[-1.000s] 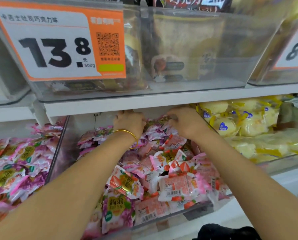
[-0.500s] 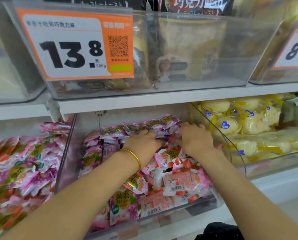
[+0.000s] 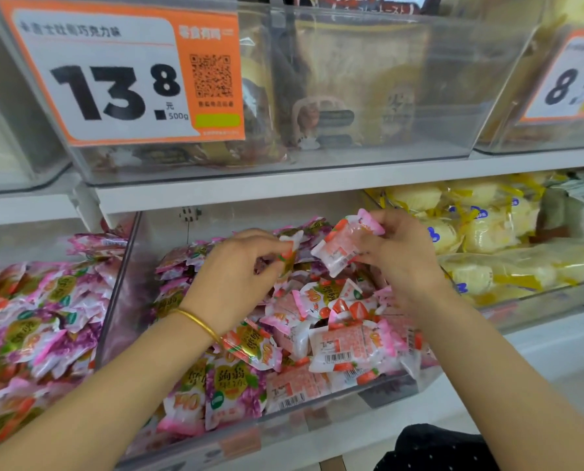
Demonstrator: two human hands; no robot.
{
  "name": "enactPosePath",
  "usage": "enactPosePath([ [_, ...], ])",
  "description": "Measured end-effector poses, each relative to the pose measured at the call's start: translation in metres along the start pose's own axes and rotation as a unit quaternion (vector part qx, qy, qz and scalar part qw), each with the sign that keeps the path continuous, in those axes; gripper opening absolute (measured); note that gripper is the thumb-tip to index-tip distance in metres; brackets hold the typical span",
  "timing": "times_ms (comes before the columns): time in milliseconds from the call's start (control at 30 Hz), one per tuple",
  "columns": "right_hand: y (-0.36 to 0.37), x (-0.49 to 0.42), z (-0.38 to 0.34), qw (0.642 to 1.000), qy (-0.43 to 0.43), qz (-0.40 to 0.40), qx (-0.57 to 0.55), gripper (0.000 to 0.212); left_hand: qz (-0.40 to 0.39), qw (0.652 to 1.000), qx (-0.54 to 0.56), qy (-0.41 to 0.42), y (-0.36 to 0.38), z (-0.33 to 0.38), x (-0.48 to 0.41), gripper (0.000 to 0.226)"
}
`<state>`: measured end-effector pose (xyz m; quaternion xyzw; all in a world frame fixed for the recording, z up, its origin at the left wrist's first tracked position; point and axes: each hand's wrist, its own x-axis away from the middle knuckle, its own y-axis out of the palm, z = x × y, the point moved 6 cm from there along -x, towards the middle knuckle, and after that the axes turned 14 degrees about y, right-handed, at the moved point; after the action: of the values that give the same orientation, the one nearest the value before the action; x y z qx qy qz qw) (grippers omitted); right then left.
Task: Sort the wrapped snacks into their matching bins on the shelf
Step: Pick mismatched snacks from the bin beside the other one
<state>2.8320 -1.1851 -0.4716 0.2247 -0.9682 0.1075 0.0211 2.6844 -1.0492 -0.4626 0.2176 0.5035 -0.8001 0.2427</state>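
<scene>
Over one bin (image 3: 120, 300), hands (image 3: 236, 277) (image 3: 402, 256) pinch perhaps two packets (image 3: 288, 254) (image 3: 339, 248).

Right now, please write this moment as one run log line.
left hand: pinches small packet | right hand: holds pink packets | both above middle bin

snack: pink strawberry snack (image 3: 343, 248) | tilted, in air over middle bin (image 3: 120, 300) | bin: pink, purple packets (image 3: 345, 348) heaped inside

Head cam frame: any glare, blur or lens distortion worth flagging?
Head view: hazy reflections veil the upper bin; shelf edge bows from the wide lens; right price tag is soft; left hand and right hand, each pinching a packet, look slightly smeared.
</scene>
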Motion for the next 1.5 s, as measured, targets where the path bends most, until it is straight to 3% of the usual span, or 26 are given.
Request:
enactPosePath([
  [100, 0.017, 0.008, 0.004, 0.985, 0.073, -0.115, -0.108, 0.013, 0.085, 0.981, 0.145, -0.095, -0.003, -0.008, 0.006, 0.027],
  [233, 0.038, 0.016, -0.003, 0.969, 0.073, -0.186, -0.147, 0.015, 0.124, 0.937, 0.287, -0.155, 0.003, -0.012, 0.012, 0.033],
  [367, 0.064, 0.025, -0.007, 0.974, 0.041, -0.207, -0.082, 0.014, 0.107, 0.952, 0.249, -0.145, 0.005, -0.004, 0.011, 0.049],
  [467, 0.071, 0.025, -0.013, 0.976, 0.026, -0.202, -0.071, 0.009, 0.148, 0.959, 0.198, -0.141, -0.005, -0.006, 0.011, 0.048],
  [500, 0.067, 0.021, -0.013, 0.986, 0.011, -0.167, -0.020, 0.013, 0.174, 0.954, 0.194, -0.149, -0.010, -0.008, 0.014, 0.047],
  [533, 0.063, 0.017, -0.013, 0.988, -0.029, -0.112, 0.102, 0.019, 0.200, 0.946, 0.196, -0.165, -0.015, -0.012, 0.017, 0.048],
  [567, 0.061, 0.013, -0.012, 0.960, -0.075, -0.055, 0.263, 0.027, 0.223, 0.935, 0.203, -0.185, -0.019, -0.015, 0.022, 0.052],
  [633, 0.068, 0.013, 0.000, 0.858, -0.099, -0.024, 0.504, 0.044, 0.251, 0.911, 0.232, -0.233, -0.022, -0.022, 0.032, 0.064],
  [700, 0.076, 0.017, 0.016, 0.801, -0.049, -0.073, 0.592, 0.059, 0.271, 0.886, 0.256, -0.276, -0.021, -0.029, 0.041, 0.071],
  [767, 0.078, 0.020, 0.020, 0.789, -0.025, -0.112, 0.604, 0.062, 0.291, 0.872, 0.275, -0.283, -0.021, -0.031, 0.045, 0.052],
  [833, 0.078, 0.021, 0.020, 0.799, -0.026, -0.136, 0.585, 0.066, 0.291, 0.870, 0.284, -0.280, -0.021, -0.031, 0.047, 0.033],
  [933, 0.080, 0.020, 0.021, 0.817, -0.039, -0.155, 0.554, 0.068, 0.286, 0.861, 0.307, -0.289, -0.018, -0.031, 0.048, 0.023],
  [1067, 0.082, 0.015, 0.021, 0.839, -0.042, -0.155, 0.520, 0.073, 0.283, 0.821, 0.371, -0.329, -0.010, -0.033, 0.054, 0.012],
  [1167, 0.082, 0.013, 0.020, 0.851, -0.036, -0.177, 0.494, 0.047, 0.277, 0.789, 0.430, -0.340, -0.005, -0.031, 0.057, 0.019],
  [1333, 0.078, 0.010, 0.018, 0.889, -0.018, -0.176, 0.421, 0.058, 0.285, 0.747, 0.510, -0.317, -0.006, -0.022, 0.056, 0.023],
  [1500, 0.073, 0.008, 0.014, 0.911, -0.030, -0.161, 0.380, 0.031, 0.291, 0.727, 0.527, -0.331, -0.008, -0.024, 0.058, 0.030],
])
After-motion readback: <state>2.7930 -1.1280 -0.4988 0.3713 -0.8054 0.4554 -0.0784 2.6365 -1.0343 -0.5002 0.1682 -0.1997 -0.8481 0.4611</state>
